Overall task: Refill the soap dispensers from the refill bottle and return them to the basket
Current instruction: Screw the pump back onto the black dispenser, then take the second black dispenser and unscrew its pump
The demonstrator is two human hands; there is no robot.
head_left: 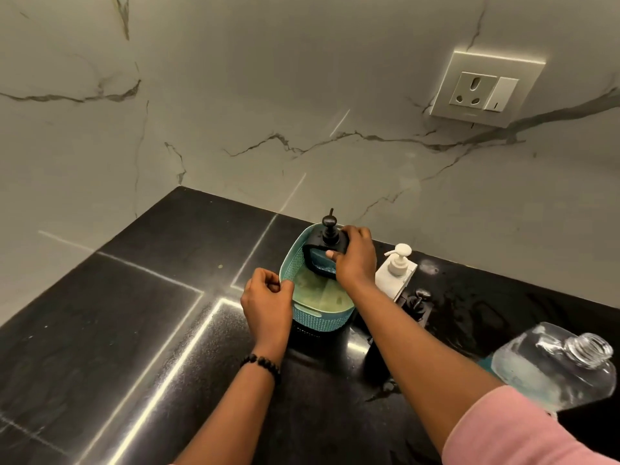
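A teal woven basket (310, 318) stands on the black countertop near the wall. My right hand (355, 260) grips a black-framed soap dispenser (323, 250) with a black pump, holding it upright inside the far end of the basket. My left hand (268, 297) pinches the basket's near left rim. A white dispenser (396, 270) with a cream pump stands just right of the basket. The clear refill bottle (553, 364), uncapped and partly filled with pale liquid, stands at the right edge.
A small black pump top (419, 302) lies on the counter in front of the white dispenser. The marble wall rises right behind the basket, with a wall socket (486, 90) high on the right. The black counter (134, 330) spreads to the left.
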